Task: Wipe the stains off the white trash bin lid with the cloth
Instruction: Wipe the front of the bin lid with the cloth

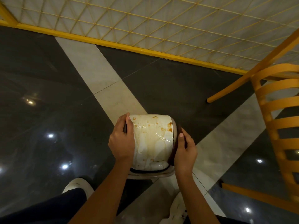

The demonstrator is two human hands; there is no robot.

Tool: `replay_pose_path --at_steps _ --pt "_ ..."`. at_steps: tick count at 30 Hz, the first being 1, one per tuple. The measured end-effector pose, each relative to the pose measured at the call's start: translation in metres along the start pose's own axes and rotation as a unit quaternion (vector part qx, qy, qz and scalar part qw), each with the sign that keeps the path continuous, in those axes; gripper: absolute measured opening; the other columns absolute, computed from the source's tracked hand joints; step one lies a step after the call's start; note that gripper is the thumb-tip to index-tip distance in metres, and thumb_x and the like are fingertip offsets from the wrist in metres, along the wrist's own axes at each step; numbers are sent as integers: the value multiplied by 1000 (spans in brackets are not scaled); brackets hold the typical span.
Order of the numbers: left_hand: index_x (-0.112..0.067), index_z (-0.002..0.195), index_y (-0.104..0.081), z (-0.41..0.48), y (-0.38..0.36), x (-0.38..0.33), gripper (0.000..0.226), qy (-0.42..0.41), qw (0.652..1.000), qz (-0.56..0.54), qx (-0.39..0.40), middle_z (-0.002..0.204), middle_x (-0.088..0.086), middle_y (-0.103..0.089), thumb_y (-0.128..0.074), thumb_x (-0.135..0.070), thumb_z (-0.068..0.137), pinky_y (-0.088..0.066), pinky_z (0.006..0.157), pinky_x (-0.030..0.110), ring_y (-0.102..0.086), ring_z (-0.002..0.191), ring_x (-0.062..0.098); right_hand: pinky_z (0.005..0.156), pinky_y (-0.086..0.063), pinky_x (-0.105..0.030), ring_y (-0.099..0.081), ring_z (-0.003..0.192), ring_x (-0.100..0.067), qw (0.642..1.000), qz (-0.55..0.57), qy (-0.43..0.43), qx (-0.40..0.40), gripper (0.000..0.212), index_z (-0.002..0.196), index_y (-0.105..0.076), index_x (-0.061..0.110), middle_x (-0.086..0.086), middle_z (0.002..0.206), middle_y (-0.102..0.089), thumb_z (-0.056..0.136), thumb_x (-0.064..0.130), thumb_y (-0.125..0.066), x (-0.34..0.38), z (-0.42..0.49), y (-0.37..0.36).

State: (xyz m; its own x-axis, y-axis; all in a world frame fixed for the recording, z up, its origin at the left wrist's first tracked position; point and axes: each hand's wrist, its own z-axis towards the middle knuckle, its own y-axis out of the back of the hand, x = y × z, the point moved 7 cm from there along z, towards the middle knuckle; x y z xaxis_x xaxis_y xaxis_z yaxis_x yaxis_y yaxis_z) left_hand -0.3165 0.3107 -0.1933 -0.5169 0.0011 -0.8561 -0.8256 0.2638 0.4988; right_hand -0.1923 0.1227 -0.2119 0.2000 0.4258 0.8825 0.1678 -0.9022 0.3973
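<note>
Lid: glossy white curved plastic trash bin lid [152,141], streaked with brown stains.
Left hand [121,139]: fingers clamped on lid's left edge.
Right hand [185,149]: fingers gripping its right rim.
Floor: polished dark tiles [48,94].

Left hand [121,141] and right hand [185,149] grip opposite sides of the brown-stained white lid [152,139] above the floor [48,94].

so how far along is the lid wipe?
Nothing is wiped yet: the white lid carries brown stains and pale streaks. In hand: the left hand and right hand grip the bin's sides. No cloth is visible. Left: fetch the cloth and do all the wiping.
</note>
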Motion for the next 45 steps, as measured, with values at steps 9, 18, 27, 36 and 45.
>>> replay_pose_path --at_steps 9,18,27,36,45 --pt "-28 113 -63 0 0 0 27 -2 1000 -4 1 107 -4 -67 -45 -35 95 -45 81 26 -56 92 7 97 -48 -38 -58 108 -9 992 29 -8 122 23 111 -66 28 7 114 -65 94 19 -53 19 44 -21" --pt "-28 114 -63 0 0 1 28 -4 1000 -4 -1 107 -4 -67 -44 -36 95 -48 83 29 -59 95 11 80 -39 0 -52 94 11 994 -6 91 65 22 110 -61 29 14 103 -57 92 17 -55 23 14 -3" --pt "-29 114 -63 0 0 2 28 1 1000 -6 -4 108 -3 -67 -45 -36 94 -47 83 29 -60 98 15 85 -39 -3 -52 101 9 992 -1 115 53 24 113 -60 27 9 110 -58 93 15 -52 25 2 -2" --pt "-29 114 -62 0 -1 1 28 1 1000 -1 -1 110 -4 -66 -44 -36 95 -46 84 30 -60 101 16 93 -44 -16 -55 101 1 992 -4 62 105 25 115 -64 20 7 113 -61 94 19 -51 28 38 -18" --pt "-29 115 -62 0 0 2 27 5 1000 -6 1 110 -3 -66 -44 -35 95 -47 84 32 -59 101 17 86 -40 -3 -51 104 11 994 42 102 25 28 110 -57 34 11 109 -57 92 14 -54 10 -24 9"
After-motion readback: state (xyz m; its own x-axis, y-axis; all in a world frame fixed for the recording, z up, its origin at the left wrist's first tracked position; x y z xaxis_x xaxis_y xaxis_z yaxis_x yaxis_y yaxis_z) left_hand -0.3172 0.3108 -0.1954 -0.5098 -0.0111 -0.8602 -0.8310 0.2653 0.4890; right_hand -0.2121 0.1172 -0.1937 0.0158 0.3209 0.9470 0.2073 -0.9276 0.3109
